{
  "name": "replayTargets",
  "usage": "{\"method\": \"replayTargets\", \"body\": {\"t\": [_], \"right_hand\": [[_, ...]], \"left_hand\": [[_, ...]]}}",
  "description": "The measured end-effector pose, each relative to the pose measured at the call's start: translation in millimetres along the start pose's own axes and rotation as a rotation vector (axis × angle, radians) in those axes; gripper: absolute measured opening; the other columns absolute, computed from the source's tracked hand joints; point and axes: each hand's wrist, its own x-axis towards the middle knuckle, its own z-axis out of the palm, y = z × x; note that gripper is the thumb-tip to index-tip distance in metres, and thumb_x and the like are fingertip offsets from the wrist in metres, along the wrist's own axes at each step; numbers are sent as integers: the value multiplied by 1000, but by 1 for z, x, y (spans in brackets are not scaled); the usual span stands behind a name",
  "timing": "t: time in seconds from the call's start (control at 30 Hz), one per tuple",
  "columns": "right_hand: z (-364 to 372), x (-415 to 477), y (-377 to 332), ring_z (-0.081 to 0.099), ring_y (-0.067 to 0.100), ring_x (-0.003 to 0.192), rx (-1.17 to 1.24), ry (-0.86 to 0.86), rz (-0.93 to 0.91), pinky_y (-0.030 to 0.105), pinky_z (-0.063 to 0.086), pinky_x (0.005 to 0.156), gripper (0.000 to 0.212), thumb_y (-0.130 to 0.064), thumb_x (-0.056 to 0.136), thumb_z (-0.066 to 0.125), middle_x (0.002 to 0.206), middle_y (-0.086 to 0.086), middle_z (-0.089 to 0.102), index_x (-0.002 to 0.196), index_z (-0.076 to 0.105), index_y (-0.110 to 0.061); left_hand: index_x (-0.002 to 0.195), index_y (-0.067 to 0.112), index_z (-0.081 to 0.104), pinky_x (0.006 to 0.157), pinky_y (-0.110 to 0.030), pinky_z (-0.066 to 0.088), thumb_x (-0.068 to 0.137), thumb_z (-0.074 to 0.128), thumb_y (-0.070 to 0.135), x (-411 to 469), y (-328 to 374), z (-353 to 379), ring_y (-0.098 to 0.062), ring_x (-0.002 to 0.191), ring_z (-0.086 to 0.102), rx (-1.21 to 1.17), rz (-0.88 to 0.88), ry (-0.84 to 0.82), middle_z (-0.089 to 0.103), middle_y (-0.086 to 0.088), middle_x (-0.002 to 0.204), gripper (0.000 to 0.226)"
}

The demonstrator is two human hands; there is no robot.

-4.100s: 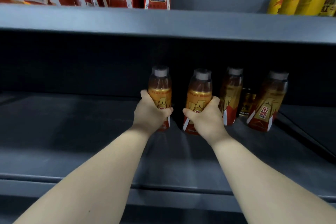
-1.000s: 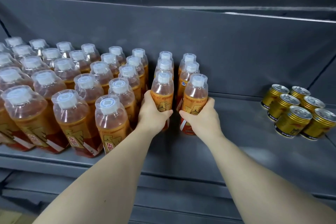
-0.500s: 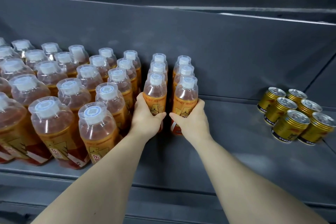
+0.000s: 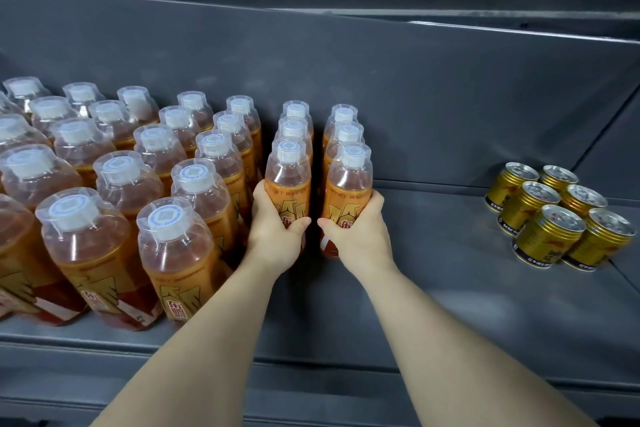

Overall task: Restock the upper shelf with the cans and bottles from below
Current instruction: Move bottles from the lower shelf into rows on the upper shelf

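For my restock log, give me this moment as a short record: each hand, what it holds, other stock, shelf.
left hand: grips left bottle, front of a row of three
right hand: grips right bottle, front of the next row of three
bottles: upright block, left of the hands
cans: gold cluster, far right, apart from the bottles
shelf: grey, bears bottles and cans

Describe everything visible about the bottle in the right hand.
The bottle is clear plastic holding amber drink, with a white cap under a clear seal and an orange-and-red label. It stands upright at the front of the rightmost bottle row on the grey shelf. The right hand wraps its lower half.
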Motion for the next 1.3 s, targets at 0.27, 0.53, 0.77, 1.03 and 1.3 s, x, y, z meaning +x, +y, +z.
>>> {"method": "replayTargets", "body": {"t": [0.27,0.53,0.77,1.03,1.3], "right_hand": [[4,0,1,58,17,105,-15,12,14,35,53,84,83,-43,77,81,121,-7,54,138,26,-29],[3,-2,2,57,14,106,44,-18,50,26,48,78,85,-39,77,83,120,-8,53,140,27,-29],[-23,-24,7,43,25,138,-71,-130,139,46,45,108,105,-45,79,81,155,2,38,156,14,-23],[-86,-77,15,32,25,147,-300,-175,70,45,36,113,74,-49,97,56,163,0,27,157,20,-27],[-154,-157,40,25,20,149,-445,-231,-75,38,26,119,63,-49,103,43,162,0,28,156,27,-20]], "left_hand": [[152,31,10,109,-38,37,92,68,13,-2,-1,1,-18,134,39,-19,-7,4,39,2,147,85],[153,33,7,106,-34,35,92,68,14,-2,-4,2,-17,136,38,-8,-16,-9,36,3,150,89],[158,25,-8,120,-48,24,90,72,30,-11,-5,0,-25,150,19,132,-114,1,16,-4,164,106],[157,17,0,119,-48,25,94,65,28,-63,11,12,-29,151,18,168,-82,88,14,-8,164,91],[157,12,15,119,-46,28,97,58,39,-172,34,29,-29,147,25,435,57,-52,25,-9,161,79]]}}
